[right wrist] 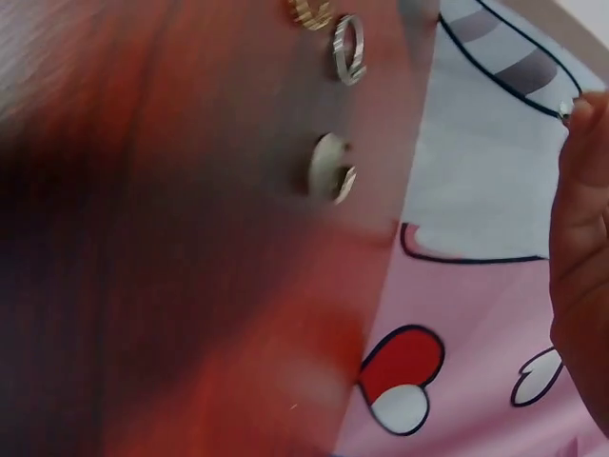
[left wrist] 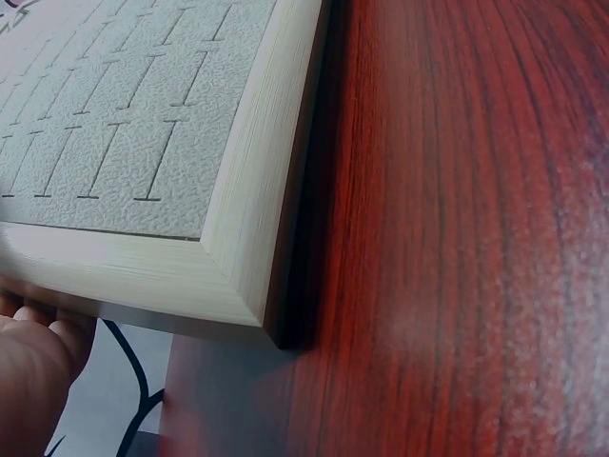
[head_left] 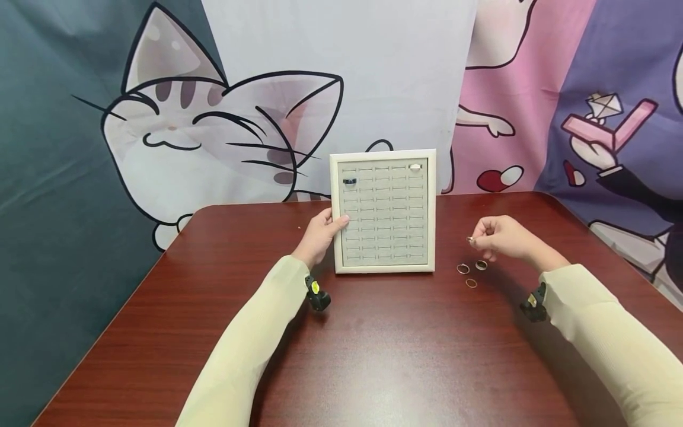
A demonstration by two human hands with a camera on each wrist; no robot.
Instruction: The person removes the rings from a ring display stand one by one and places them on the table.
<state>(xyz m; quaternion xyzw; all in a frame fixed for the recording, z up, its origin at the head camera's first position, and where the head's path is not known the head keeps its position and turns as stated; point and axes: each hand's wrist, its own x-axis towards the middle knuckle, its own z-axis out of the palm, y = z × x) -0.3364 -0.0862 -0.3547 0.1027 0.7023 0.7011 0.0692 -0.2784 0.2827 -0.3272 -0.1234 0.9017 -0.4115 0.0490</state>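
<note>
A white-framed ring display board (head_left: 384,212) with grey slotted padding stands upright on the table. My left hand (head_left: 320,234) grips its left edge, thumb over the front of the frame; the left wrist view shows the hand (left wrist: 43,357) against the frame (left wrist: 247,171). Up in the slots sit a dark blue ring (head_left: 349,181) at left and a silver ring (head_left: 415,167) at top right. Between thumb and fingertips my right hand (head_left: 501,238) pinches a small ring (head_left: 470,239) above the table. Below it lie a wide silver ring (head_left: 481,265), a thin silver ring (head_left: 463,268) and a gold ring (head_left: 471,283).
The reddish-brown wooden table (head_left: 395,350) extends toward me in front of the board. Behind its back edge hangs a cartoon-printed cloth (head_left: 341,35). Each wrist carries a small black camera, one on the left (head_left: 318,295) and one on the right (head_left: 534,303).
</note>
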